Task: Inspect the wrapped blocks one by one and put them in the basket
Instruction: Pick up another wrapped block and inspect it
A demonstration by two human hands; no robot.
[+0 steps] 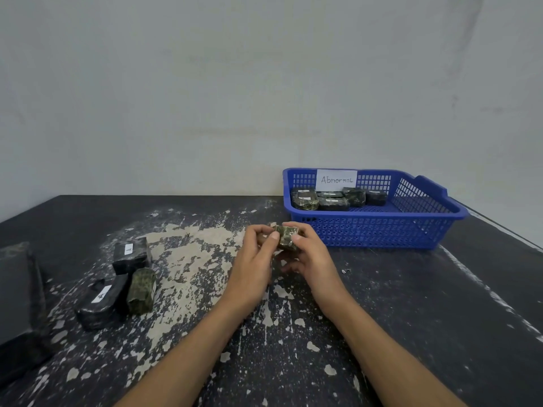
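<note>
- Between both hands, seen from the head camera, a wrapped block [287, 235] in mottled green-and-black wrapping is held just above the table [411, 304].
- On the block's left end, the left hand [255, 255] has its fingers curled round the far side and its thumb tip pressed on the near face.
- On the other end, the right hand [313, 255] grips the same way, with its thumb tip close to the left thumb and its lower fingers tucked beneath the block.
- Just beyond and to the right of the right hand stands the blue basket [376, 232]; its near wall is close to the fingers but apart from them.
- On the basket's far wall a white label [336, 179] reads "Abnormal"; below it several dark blocks [333, 203] lie in a row along the far left of the basket floor.
- Well to the left of the left hand, three more lie close together on the table: a far black block [130, 255] with a white tag, a near black block [101, 301] also tagged, and a greenish block [141, 290] just beside the near one, on the side towards the hands.
- Farther left, at the picture's edge, lies a dark slab [17, 289]; what it is cannot be told.
- Under and left of the hands the table's dark coating is worn off in pale patches.
</note>
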